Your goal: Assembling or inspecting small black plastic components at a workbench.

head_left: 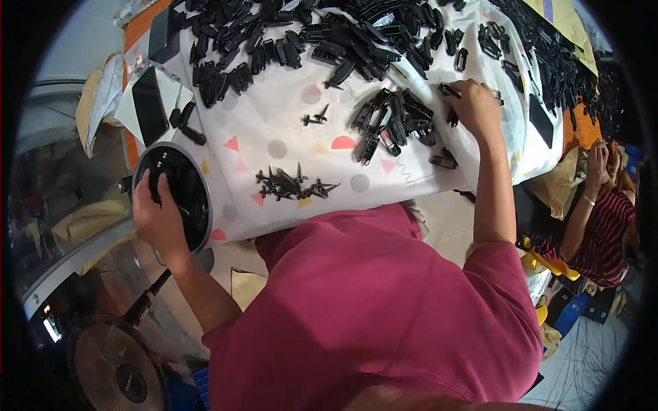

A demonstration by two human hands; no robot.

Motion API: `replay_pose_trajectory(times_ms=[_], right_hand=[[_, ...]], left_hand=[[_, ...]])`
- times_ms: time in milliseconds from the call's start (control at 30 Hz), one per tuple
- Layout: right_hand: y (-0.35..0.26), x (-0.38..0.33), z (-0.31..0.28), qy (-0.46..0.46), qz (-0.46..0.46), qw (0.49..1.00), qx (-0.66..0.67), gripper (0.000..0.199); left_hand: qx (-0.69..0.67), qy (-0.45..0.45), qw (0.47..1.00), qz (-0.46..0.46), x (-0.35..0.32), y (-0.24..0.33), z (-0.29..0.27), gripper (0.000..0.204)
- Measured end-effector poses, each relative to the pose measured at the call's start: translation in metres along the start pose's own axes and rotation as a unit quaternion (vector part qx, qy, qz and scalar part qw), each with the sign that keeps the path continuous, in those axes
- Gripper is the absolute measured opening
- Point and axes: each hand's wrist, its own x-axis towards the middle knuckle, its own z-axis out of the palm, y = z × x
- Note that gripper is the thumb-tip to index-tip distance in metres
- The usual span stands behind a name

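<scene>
On the left, my left hand [159,218] reaches over a round tub [208,198] that holds black parts. Its thumb and fingers are apart, with something dark showing between them; no held piece can be made out. To the right, my right hand [478,108] is closed, pinching a small black plastic clip [449,90] above the cloth. Another black piece [452,118] lies just below those fingers. Between the hands are a heap of black clips [392,123] and a small group of dark, spiky pieces [284,183]. A few more spiky pieces [317,118] lie farther back.
A large heap of black clips [356,41] covers the table's far side. Near the tub is a phone-like dark slab [149,106]; another dark slab [541,120] lies at right. A fan [116,370] stands lower left. Another person's hands [598,164] show at far right.
</scene>
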Motion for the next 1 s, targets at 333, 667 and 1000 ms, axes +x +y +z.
replay_pose_trajectory(times_ms=[333, 667, 1000], right_hand=[[-0.045, -0.015, 0.004, 0.23, -0.076, 0.914, 0.325, 0.024], [-0.071, -0.046, -0.007, 0.053, 0.045, 0.668, 0.741, 0.019], [-0.09, -0.054, -0.024, -0.102, 0.029, 0.536, 0.838, 0.015]], left_hand=[[-0.374, -0.253, 0.885, 0.116, -0.012, 0.179, 0.078, 0.024], [-0.28, -0.228, 0.89, 0.28, 0.003, 0.223, 0.116, 0.018], [-0.753, -0.356, 0.552, -0.033, -0.006, 0.199, 0.066, 0.016]])
